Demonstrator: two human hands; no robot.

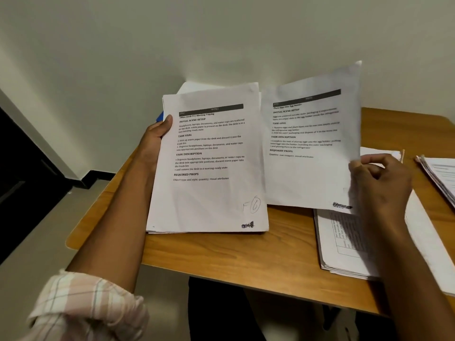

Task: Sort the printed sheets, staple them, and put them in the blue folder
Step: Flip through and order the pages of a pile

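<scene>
Printed sheets [209, 163] stand bunched in my left hand [157, 136] above the table [221, 252] — my right hand [379, 178] pinches one loose page [310, 143] by its edge, where I judge it could slip or crease.

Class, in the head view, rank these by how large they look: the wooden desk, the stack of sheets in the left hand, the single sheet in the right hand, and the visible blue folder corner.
1. Wooden desk.
2. and 3. Stack of sheets and single sheet: look alike, so unranked.
4. Blue folder corner, mostly hidden.
</scene>
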